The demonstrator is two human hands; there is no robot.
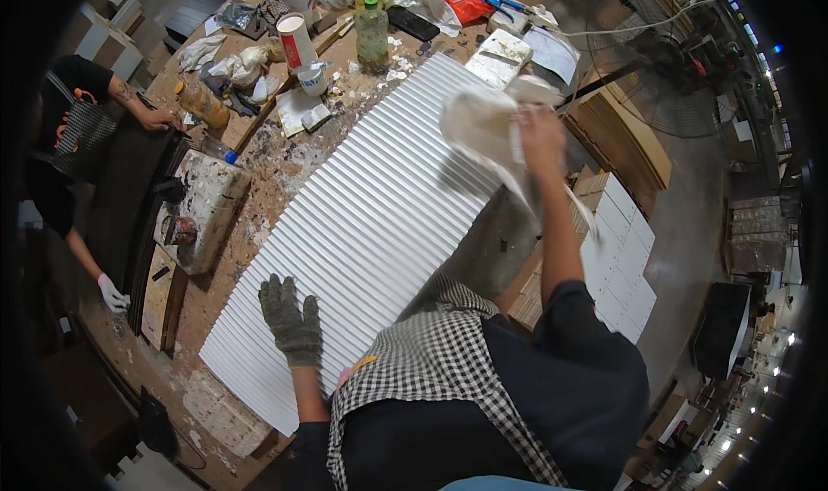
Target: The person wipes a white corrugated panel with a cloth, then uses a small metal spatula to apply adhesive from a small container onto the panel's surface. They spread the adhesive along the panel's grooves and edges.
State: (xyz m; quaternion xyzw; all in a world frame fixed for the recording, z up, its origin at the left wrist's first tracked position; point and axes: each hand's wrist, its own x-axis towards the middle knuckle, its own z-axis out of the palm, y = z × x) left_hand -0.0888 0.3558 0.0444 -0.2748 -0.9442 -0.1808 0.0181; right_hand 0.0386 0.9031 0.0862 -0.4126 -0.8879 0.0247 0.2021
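Head view: the ribbed white panel (pixel 362 206) lies flat, ribs up, along the near edge of the surface (pixel 302 159), its left end toward the near left corner. The work looks under way rather than finished: the right hand (pixel 542 137) has its grip closed on a pale cloth (pixel 479 129), blurred, over the panel's right part. Whether the cloth touches the ribs I cannot tell. The left hand (pixel 291 323), in a grey glove, rests on the panel's left part, grip wide, fingers spread, holding nothing visible. The panel is laid out and steadied; its ribs look evenly white, so how much has been gone over, and how much is left, cannot be judged.

Counted: one panel, one cloth in hand, and one glove on the person. Toward the surface's right end stand one green-capped bottle (pixel 373 38), one red-and-white canister (pixel 297 43) and one small white tub (pixel 312 81), with one dark phone (pixel 414 23) lying near the bottle. By the far edge are one bottle with amber contents (pixel 203 105) and one co-worker's two hands, one bare (pixel 159 118), one white-gloved (pixel 112 294).
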